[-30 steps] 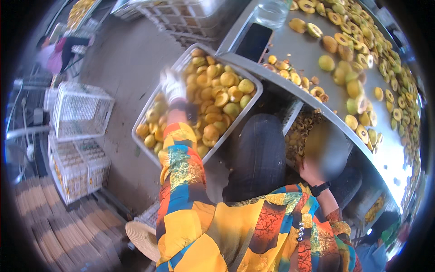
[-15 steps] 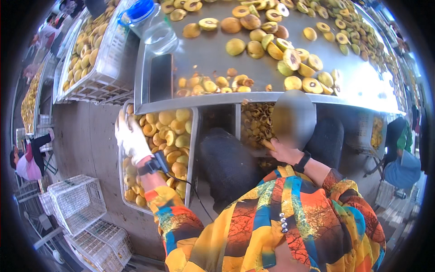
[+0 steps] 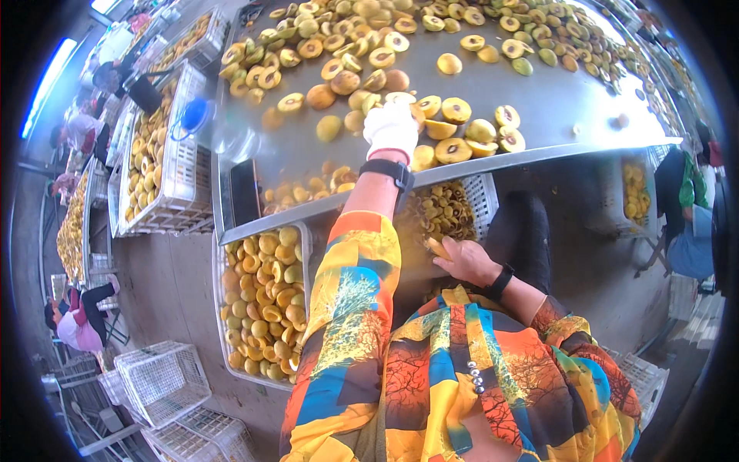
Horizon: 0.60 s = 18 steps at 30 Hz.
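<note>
My left hand (image 3: pixel 391 129), in a white glove, reaches over the metal table (image 3: pixel 300 158) and touches the near heap of halved yellow stone fruit (image 3: pixel 456 110), which look like apricots. Glare on the glove washes out its fingers, so whether they hold a piece is unclear. Low in front of my body, my bare right hand (image 3: pixel 469 263) is closed on a tan-handled tool (image 3: pixel 437 247); its working end is not clear. Beyond that hand stands a crate of brown and yellow scraps (image 3: pixel 443 212). A white crate of pitted fruit halves (image 3: pixel 265 300) sits below the table's left end.
A clear bottle with a blue cap (image 3: pixel 192 117) and a dark phone-like slab (image 3: pixel 245 191) lie at the table's left edge. Full crates (image 3: pixel 181 181) stand further left, with white crates (image 3: pixel 165 377) on the floor below. Other people (image 3: pixel 77 319) sit at both sides.
My left hand has gone from the crate of fruit halves up and right onto the table's fruit. The right hand keeps the tool in nearly the same place. The view has shifted.
</note>
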Tool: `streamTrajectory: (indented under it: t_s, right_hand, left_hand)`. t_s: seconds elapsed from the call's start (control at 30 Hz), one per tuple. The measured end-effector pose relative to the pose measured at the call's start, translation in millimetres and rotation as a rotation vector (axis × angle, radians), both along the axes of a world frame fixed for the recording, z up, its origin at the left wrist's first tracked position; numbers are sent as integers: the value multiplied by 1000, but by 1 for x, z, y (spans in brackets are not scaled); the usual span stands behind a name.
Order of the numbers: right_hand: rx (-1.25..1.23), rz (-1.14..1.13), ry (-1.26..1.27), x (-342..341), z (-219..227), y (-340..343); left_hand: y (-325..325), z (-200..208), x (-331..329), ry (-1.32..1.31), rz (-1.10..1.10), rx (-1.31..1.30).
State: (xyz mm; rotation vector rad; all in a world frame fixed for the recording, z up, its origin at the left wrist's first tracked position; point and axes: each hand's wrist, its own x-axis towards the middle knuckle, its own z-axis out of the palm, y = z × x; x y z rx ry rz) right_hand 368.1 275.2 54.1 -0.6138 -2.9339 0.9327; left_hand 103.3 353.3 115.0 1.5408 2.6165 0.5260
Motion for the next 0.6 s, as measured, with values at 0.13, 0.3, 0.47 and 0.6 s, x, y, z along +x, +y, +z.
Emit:
streamTrajectory:
  t_s: [0.13, 0.3, 0.47, 0.6]
  right_hand:
    - [-15, -165, 216, 5, 22, 13]
    - [-139, -476, 452, -18, 62, 36]
    - [-163, -484, 678, -42, 92, 62]
    - [-968, -450, 759, -56, 98, 38]
  left_hand:
    - [-3, 10, 14, 119, -36, 50]
    - [-35, 37, 32, -148, 43, 164]
    - [-90, 79, 68, -868, -18, 341]
    - [-123, 73, 100, -1332, -37, 809]
